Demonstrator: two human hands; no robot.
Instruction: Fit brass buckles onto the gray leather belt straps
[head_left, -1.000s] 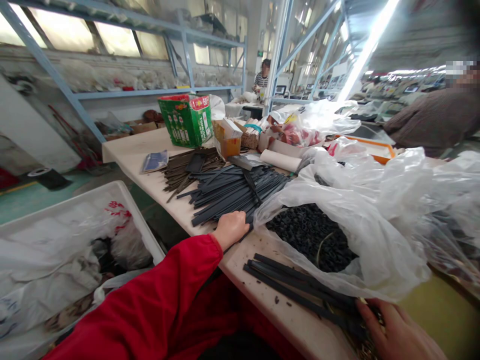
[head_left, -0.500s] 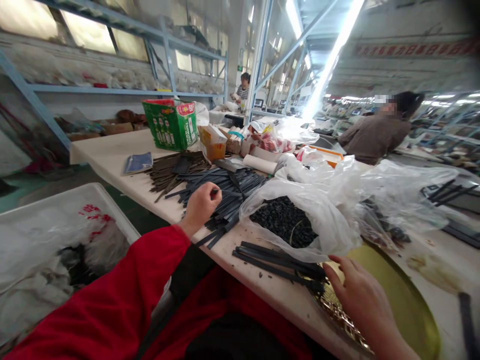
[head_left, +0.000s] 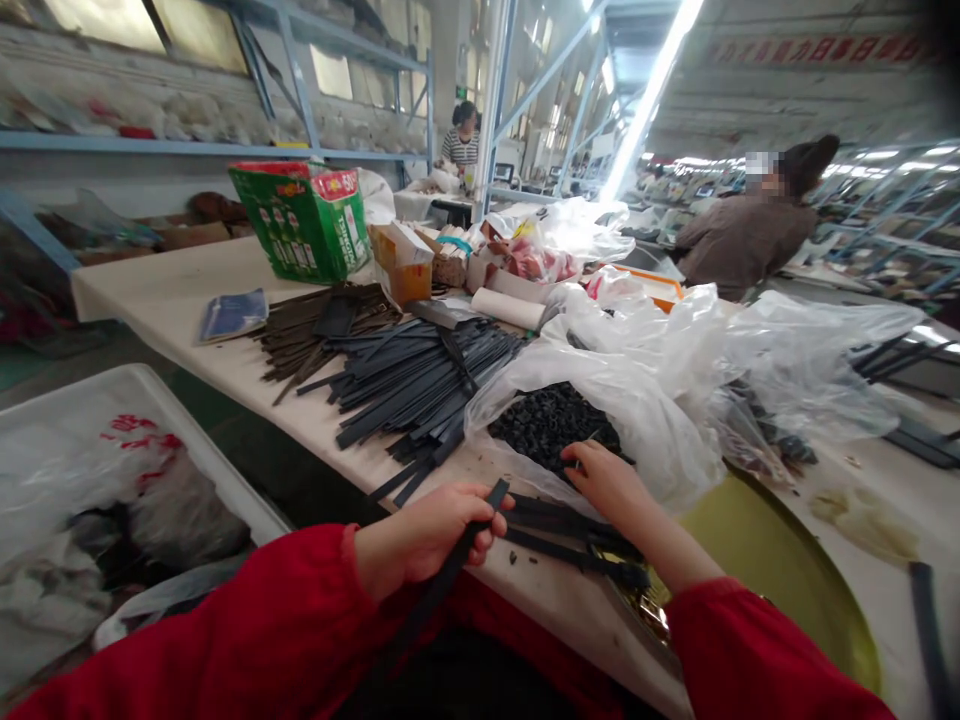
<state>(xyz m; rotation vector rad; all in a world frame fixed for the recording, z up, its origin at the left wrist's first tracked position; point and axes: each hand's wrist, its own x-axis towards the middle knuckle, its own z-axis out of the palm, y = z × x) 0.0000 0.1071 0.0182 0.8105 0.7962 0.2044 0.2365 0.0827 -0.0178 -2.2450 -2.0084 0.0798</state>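
Observation:
My left hand (head_left: 457, 525) is closed around a flat black strip (head_left: 442, 580), which slants from my fingertips down toward my lap. At the front edge of an open clear plastic bag, my right hand (head_left: 604, 480) has thumb and fingers pinched together; a tiny thing may be between them, too small to name. Small black pieces (head_left: 544, 425) fill the bag (head_left: 660, 390). Under my right wrist, more black strips (head_left: 555, 540) lie on the table with their right ends on a gold tray (head_left: 787, 570). A large pile of black strips (head_left: 420, 380) spreads farther left.
Brownish strips (head_left: 322, 325), a blue packet (head_left: 232, 315) and a green carton (head_left: 300, 220) stand or lie at the table's far left. A white bin (head_left: 142, 385) holding plastic bags is below on the left. A seated person (head_left: 750, 235) is beyond the table.
My left hand has come back from the strip pile toward me with a black strip in it. My right hand has moved from the tray's strips up to the bag's front edge.

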